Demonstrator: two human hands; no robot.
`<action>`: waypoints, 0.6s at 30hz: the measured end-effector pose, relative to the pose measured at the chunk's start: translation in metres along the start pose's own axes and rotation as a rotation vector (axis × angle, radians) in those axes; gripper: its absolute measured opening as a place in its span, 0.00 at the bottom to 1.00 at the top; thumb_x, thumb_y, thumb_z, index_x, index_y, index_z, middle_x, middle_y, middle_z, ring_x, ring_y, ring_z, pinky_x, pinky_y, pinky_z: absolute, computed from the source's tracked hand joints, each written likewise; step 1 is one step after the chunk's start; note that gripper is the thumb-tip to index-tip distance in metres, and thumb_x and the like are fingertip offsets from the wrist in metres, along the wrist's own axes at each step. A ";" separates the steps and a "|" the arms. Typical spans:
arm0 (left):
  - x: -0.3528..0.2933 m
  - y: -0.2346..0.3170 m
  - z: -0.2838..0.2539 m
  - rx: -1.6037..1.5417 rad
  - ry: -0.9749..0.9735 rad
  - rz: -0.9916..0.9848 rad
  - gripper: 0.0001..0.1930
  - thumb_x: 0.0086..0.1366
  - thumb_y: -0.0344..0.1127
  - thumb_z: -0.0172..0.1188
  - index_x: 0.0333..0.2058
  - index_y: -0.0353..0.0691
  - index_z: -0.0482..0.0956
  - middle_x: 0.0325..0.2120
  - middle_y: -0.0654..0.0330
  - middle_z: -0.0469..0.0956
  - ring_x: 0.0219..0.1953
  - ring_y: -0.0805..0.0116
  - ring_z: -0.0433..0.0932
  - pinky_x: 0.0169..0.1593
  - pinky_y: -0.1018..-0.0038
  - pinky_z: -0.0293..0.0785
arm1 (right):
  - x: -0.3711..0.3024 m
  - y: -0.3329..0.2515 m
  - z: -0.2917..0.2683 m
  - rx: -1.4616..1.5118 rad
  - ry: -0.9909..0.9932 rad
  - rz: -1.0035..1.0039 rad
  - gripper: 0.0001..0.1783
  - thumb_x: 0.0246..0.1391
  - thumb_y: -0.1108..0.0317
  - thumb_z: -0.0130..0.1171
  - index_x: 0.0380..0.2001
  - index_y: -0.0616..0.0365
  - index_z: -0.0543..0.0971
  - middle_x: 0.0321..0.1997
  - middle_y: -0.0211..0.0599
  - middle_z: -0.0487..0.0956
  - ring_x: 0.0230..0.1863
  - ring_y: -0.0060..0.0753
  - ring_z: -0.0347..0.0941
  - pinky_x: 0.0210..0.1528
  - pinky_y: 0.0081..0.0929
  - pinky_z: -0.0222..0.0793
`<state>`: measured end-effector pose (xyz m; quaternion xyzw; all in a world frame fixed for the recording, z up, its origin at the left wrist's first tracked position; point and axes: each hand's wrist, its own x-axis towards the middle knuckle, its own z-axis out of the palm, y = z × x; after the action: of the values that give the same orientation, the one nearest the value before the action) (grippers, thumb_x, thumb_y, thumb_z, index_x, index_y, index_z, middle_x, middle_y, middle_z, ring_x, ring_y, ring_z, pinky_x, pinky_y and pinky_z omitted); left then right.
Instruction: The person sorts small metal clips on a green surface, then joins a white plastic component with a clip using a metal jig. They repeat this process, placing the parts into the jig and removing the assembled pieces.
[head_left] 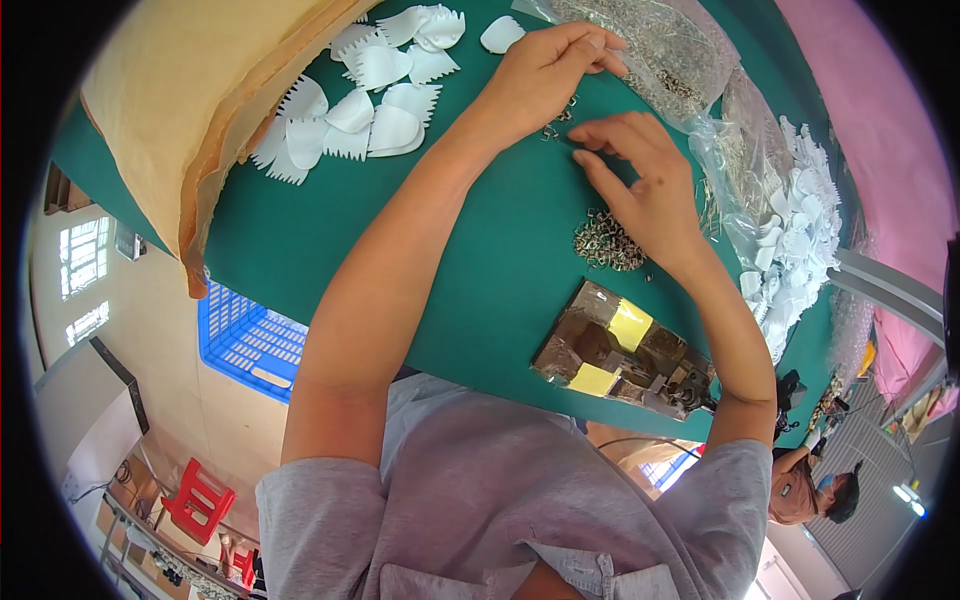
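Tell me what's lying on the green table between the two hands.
In the head view, a few small metal clips lie on the green table between the left hand and the right hand, near the fingertips.

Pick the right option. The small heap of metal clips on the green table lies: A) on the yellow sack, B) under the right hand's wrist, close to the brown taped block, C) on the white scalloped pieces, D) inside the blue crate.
B: the heap of metal clips sits on the green table just below the right hand, above the brown taped block.
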<state>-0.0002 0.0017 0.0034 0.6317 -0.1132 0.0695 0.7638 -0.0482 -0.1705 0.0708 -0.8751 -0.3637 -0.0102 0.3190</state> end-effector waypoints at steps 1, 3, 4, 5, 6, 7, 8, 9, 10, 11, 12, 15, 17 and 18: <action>0.000 0.000 -0.001 -0.006 0.003 -0.002 0.18 0.81 0.39 0.47 0.52 0.34 0.82 0.42 0.58 0.88 0.48 0.68 0.83 0.59 0.70 0.77 | 0.003 0.002 0.004 0.014 0.002 -0.020 0.10 0.56 0.71 0.69 0.41 0.54 0.85 0.36 0.34 0.80 0.42 0.39 0.77 0.44 0.37 0.75; 0.001 -0.001 0.000 -0.009 0.002 -0.002 0.18 0.81 0.39 0.47 0.52 0.34 0.82 0.42 0.58 0.88 0.48 0.68 0.83 0.59 0.70 0.77 | 0.008 0.005 0.008 -0.001 0.002 -0.035 0.10 0.56 0.71 0.69 0.42 0.54 0.85 0.36 0.33 0.80 0.42 0.40 0.77 0.43 0.37 0.75; 0.001 -0.002 0.000 -0.014 -0.003 -0.002 0.18 0.81 0.39 0.47 0.52 0.34 0.82 0.42 0.58 0.88 0.48 0.68 0.83 0.59 0.70 0.77 | 0.009 0.005 0.010 -0.018 0.003 -0.048 0.10 0.56 0.70 0.69 0.42 0.53 0.85 0.37 0.33 0.79 0.43 0.40 0.77 0.43 0.37 0.75; 0.001 -0.001 0.001 -0.013 0.000 -0.003 0.18 0.81 0.39 0.47 0.52 0.34 0.82 0.42 0.58 0.88 0.48 0.68 0.83 0.59 0.70 0.77 | 0.009 0.006 0.011 -0.016 0.001 -0.049 0.10 0.56 0.70 0.69 0.42 0.53 0.85 0.37 0.33 0.79 0.43 0.40 0.77 0.43 0.37 0.75; 0.001 0.000 0.002 -0.007 0.002 -0.010 0.18 0.81 0.39 0.47 0.52 0.34 0.82 0.42 0.58 0.88 0.48 0.68 0.83 0.59 0.70 0.77 | 0.009 0.007 0.011 -0.024 0.002 -0.057 0.09 0.56 0.70 0.69 0.41 0.53 0.85 0.37 0.33 0.79 0.43 0.40 0.76 0.43 0.37 0.75; 0.001 0.000 0.002 -0.002 0.004 -0.017 0.18 0.81 0.39 0.47 0.52 0.34 0.82 0.42 0.58 0.88 0.48 0.68 0.83 0.59 0.70 0.77 | 0.009 0.007 0.011 -0.033 0.003 -0.065 0.09 0.56 0.70 0.69 0.41 0.53 0.85 0.37 0.33 0.79 0.43 0.40 0.76 0.43 0.37 0.75; 0.001 0.000 0.002 0.000 0.007 -0.018 0.18 0.81 0.39 0.47 0.52 0.34 0.82 0.42 0.58 0.88 0.48 0.68 0.83 0.59 0.70 0.77 | 0.010 0.007 0.011 -0.031 0.001 -0.067 0.09 0.56 0.70 0.69 0.41 0.53 0.85 0.37 0.33 0.79 0.43 0.40 0.76 0.43 0.37 0.75; 0.000 -0.001 0.001 -0.005 0.012 -0.017 0.18 0.81 0.39 0.47 0.52 0.34 0.82 0.41 0.58 0.88 0.48 0.68 0.83 0.59 0.70 0.77 | 0.010 0.006 0.010 -0.034 -0.025 -0.070 0.08 0.56 0.70 0.68 0.40 0.54 0.84 0.37 0.33 0.79 0.42 0.41 0.76 0.43 0.37 0.75; 0.000 -0.002 0.001 -0.010 0.016 -0.016 0.18 0.81 0.39 0.47 0.52 0.34 0.82 0.41 0.58 0.88 0.48 0.68 0.83 0.59 0.70 0.77 | 0.011 0.005 0.007 -0.039 -0.051 -0.072 0.07 0.56 0.70 0.68 0.39 0.55 0.83 0.38 0.34 0.79 0.42 0.41 0.76 0.43 0.37 0.75; 0.000 -0.001 0.001 -0.011 0.015 -0.017 0.18 0.81 0.39 0.47 0.52 0.34 0.82 0.41 0.58 0.88 0.48 0.68 0.83 0.59 0.70 0.77 | 0.010 0.004 0.003 -0.040 -0.052 -0.071 0.07 0.56 0.70 0.68 0.39 0.55 0.83 0.38 0.34 0.79 0.42 0.41 0.76 0.43 0.37 0.75; 0.000 0.000 0.000 -0.009 0.012 -0.027 0.18 0.81 0.39 0.47 0.52 0.34 0.82 0.41 0.58 0.88 0.48 0.68 0.83 0.58 0.70 0.77 | 0.007 0.003 -0.003 -0.069 -0.101 -0.075 0.07 0.56 0.71 0.68 0.38 0.55 0.82 0.38 0.34 0.78 0.42 0.42 0.75 0.43 0.38 0.75; 0.000 0.003 0.001 0.005 0.009 -0.041 0.18 0.81 0.39 0.47 0.53 0.35 0.82 0.41 0.58 0.88 0.49 0.68 0.83 0.58 0.71 0.77 | -0.013 0.000 -0.021 -0.080 -0.191 -0.052 0.07 0.55 0.72 0.67 0.37 0.57 0.81 0.38 0.36 0.77 0.42 0.44 0.75 0.43 0.39 0.74; 0.000 0.001 0.001 0.019 0.011 -0.046 0.18 0.81 0.39 0.47 0.53 0.35 0.82 0.41 0.58 0.88 0.49 0.68 0.83 0.58 0.71 0.77 | -0.028 -0.003 -0.033 -0.061 -0.232 -0.028 0.07 0.55 0.73 0.67 0.37 0.57 0.80 0.38 0.36 0.77 0.42 0.45 0.75 0.43 0.40 0.74; 0.000 0.000 0.000 0.005 0.009 -0.038 0.18 0.81 0.39 0.47 0.53 0.35 0.82 0.42 0.59 0.88 0.49 0.68 0.83 0.58 0.71 0.77 | -0.033 -0.006 -0.040 -0.073 -0.287 0.002 0.07 0.55 0.74 0.67 0.37 0.57 0.80 0.39 0.37 0.78 0.42 0.45 0.75 0.43 0.40 0.74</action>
<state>0.0003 0.0017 0.0035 0.6351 -0.0975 0.0582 0.7640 -0.0677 -0.2107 0.0978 -0.8790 -0.4041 0.1019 0.2317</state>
